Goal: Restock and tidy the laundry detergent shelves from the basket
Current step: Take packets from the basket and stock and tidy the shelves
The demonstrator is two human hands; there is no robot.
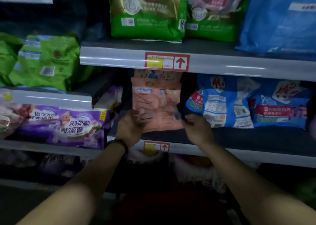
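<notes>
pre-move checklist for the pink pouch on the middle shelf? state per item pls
1. Left hand on the pink pouch, at its lower left corner: ok.
2. Right hand on its lower right corner: ok; how firm the grip is, cannot tell.
3. Pouch upright, facing out: ok, standing roughly straight.
4. Pouch behind the shelf edge: cannot tell; the hands cover its base.
5. Gap to the blue bags on its right: ok, dark space between.
6. Purple bag on its left tidy: not ok, it lies tilted over the lower shelf's front rail.
</notes>
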